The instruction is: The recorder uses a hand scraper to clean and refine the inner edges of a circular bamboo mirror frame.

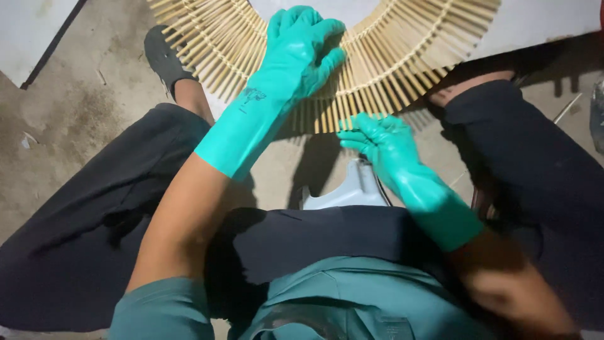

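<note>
Left hand (301,47) pressed flat, fingers spread, on the fanned bamboo ring (402,56). Right hand (380,141) pinching a stick end (grip partly hidden). Could snap thin sticks if pushed unevenly.

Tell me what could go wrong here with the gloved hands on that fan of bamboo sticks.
The left hand presses flat on the ring of thin sticks; too much weight might snap or splay them. The right hand pinches at the stick ends, where a splinter could pierce the glove. The pale plastic container between the knees might get knocked.
</note>
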